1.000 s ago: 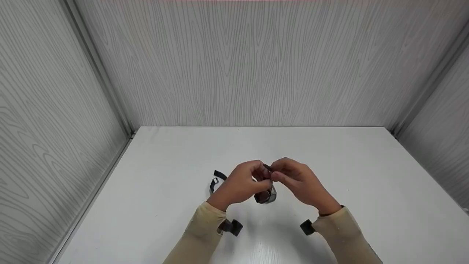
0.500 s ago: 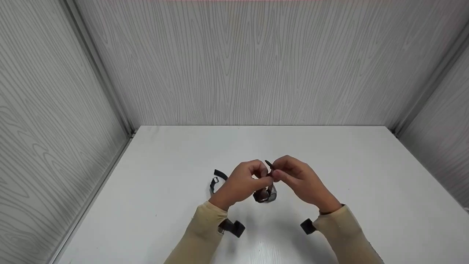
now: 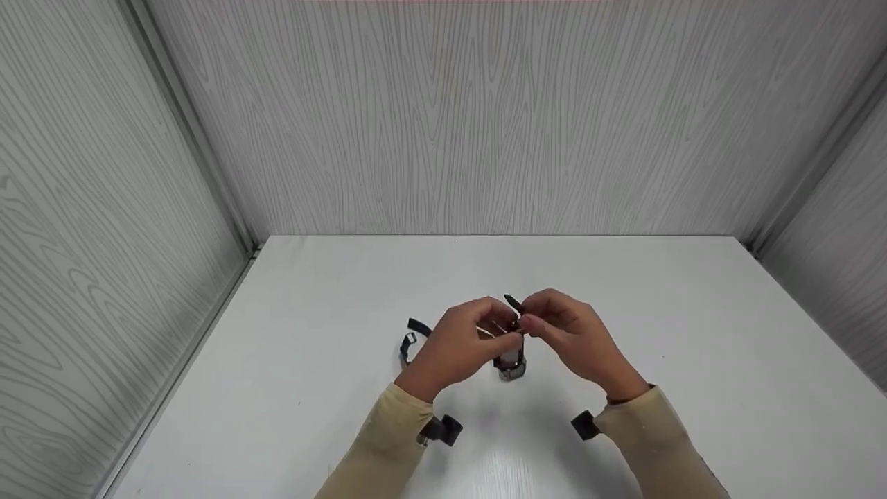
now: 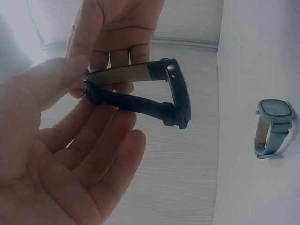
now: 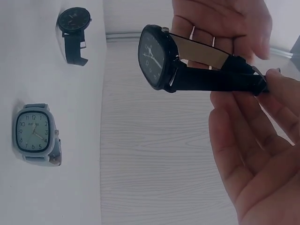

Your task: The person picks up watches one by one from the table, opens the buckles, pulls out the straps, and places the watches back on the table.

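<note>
Both hands hold up a black wristwatch [image 5: 157,58] by its strap, above the table. My left hand [image 3: 461,339] pinches the strap near the buckle between thumb and fingers. Opposite it, my right hand [image 3: 572,336] pinches the same part, and a dark strap end [image 3: 513,303] sticks up beside its fingertips. The strap makes a loop, tan on its inner side, with the squarish case hanging away from the fingers. Fingertips partly hide the buckle in both wrist views.
On the white table [image 3: 346,277] lies a light blue-grey watch [image 5: 33,131] with a squarish dial, below the hands. A round black watch [image 5: 75,21] rests farther left, partly behind my left hand in the head view. Wood-grain panels [image 3: 443,125] wall the table's back and sides.
The strap end has come to stick up farther between the fingertips. Both hands have shifted slightly up and right, still gripping the strap, and the hanging case has turned.
</note>
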`<state>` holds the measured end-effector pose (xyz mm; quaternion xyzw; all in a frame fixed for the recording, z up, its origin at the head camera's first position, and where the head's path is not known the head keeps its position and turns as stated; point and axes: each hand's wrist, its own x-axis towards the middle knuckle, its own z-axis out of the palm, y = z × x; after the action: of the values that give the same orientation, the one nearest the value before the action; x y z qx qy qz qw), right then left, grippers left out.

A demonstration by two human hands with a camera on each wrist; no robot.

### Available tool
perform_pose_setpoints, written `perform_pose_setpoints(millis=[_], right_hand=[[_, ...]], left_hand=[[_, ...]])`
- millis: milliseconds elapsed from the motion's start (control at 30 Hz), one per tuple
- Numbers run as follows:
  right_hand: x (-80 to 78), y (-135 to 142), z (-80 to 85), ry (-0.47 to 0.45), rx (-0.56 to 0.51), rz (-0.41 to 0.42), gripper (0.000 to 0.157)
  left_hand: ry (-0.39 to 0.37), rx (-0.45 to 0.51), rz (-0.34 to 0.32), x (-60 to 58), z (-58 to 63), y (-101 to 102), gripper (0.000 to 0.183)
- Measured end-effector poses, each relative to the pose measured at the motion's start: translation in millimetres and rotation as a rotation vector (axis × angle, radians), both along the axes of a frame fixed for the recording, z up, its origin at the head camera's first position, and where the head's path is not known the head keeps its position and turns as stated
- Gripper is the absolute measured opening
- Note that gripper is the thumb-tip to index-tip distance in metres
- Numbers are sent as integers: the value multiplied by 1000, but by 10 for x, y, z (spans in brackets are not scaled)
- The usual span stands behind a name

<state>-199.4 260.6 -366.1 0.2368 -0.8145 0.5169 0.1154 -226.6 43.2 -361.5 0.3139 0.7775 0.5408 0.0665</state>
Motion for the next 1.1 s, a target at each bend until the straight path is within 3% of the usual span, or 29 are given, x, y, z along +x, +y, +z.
perform_pose_setpoints(millis=[167,333,567,700,833,1100], right_hand=[[7,-13,13,-8,3,-20,13],[18,-18,30,-18,-13,-10,9],[19,16,46,-98,-13,53,16],[14,33,40,-168,55,45,15],[-3,8,26,-175,84,35,18],[-26,-11,-22,-189,-26,14,19]], left_hand=[[60,7,52,20,25,27,15],[87,50,32,14,23,35,12],[51,112,31,-20,13,12,15],[38,120,40,-37,28,-1,17],[38,110,45,-50,48,-4,18],[-9,119,27,-76,7,27,25]])
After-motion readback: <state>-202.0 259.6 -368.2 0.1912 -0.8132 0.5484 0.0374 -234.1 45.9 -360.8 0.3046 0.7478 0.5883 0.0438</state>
